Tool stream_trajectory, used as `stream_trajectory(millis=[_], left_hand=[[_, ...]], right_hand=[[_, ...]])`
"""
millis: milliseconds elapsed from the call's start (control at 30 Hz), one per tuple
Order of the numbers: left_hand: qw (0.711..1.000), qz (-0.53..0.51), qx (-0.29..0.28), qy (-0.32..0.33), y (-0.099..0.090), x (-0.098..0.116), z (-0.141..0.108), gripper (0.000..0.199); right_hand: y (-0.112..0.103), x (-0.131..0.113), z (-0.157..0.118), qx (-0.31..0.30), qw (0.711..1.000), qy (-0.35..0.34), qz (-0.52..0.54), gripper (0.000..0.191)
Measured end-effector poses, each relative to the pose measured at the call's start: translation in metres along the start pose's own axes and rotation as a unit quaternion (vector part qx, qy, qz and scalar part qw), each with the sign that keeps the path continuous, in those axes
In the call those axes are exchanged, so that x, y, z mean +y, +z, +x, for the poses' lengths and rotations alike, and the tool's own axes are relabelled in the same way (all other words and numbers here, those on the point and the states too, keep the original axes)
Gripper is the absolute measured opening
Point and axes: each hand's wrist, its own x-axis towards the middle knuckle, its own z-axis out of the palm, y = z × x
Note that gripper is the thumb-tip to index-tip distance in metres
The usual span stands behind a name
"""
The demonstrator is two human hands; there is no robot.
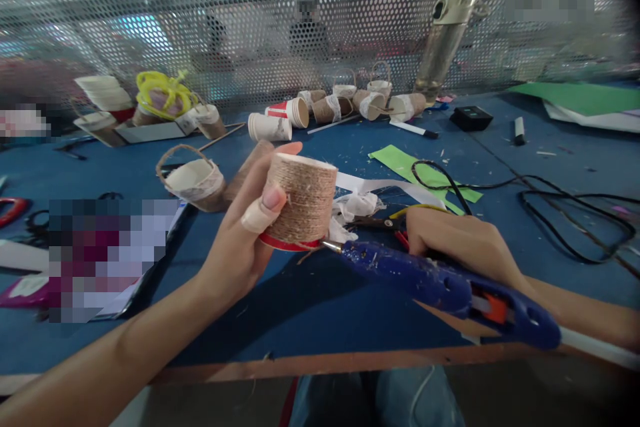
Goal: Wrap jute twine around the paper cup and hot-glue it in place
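My left hand holds a paper cup wrapped in brown twine, tilted, with a red band showing at its lower end. A bandage-like wrap covers part of the thumb. In my right hand is a blue hot glue gun, a white glue stick running out of its back. Its metal nozzle meets the cup at the red band's edge, by a loose twine end. Behind the cup lie white lace and scissors, partly hidden by my right hand.
On the blue table, a twine-handled cup basket stands left of my hand. More wrapped cups and plain paper cups line the back near a tilted bottle. Black cable loops at right. Green paper lies mid-table.
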Motion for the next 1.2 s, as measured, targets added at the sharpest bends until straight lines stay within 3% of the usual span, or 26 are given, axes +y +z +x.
stream_trajectory(millis=[267,433,600,700,1200], left_hand=[[0.997,0.028,0.053,0.056,-0.001,-0.002,0.001,0.031],[0.999,0.0,0.032,0.037,-0.002,0.0,0.003,0.029],[0.999,-0.013,0.026,0.02,-0.006,-0.002,0.006,0.041],[0.998,-0.032,0.043,0.016,-0.005,-0.001,0.007,0.043],[0.999,0.003,0.016,0.04,-0.003,-0.003,0.004,0.032]], right_hand=[[0.0,0.005,0.0,0.005,1.0,-0.005,-0.009,0.028],[-0.001,0.006,0.001,0.016,0.999,-0.034,0.004,0.028],[-0.008,-0.004,0.0,-0.037,0.999,0.035,-0.003,0.031],[-0.011,-0.004,-0.001,-0.046,0.998,0.035,0.007,0.032],[-0.005,-0.015,0.0,-0.014,0.999,0.044,0.002,0.032]])
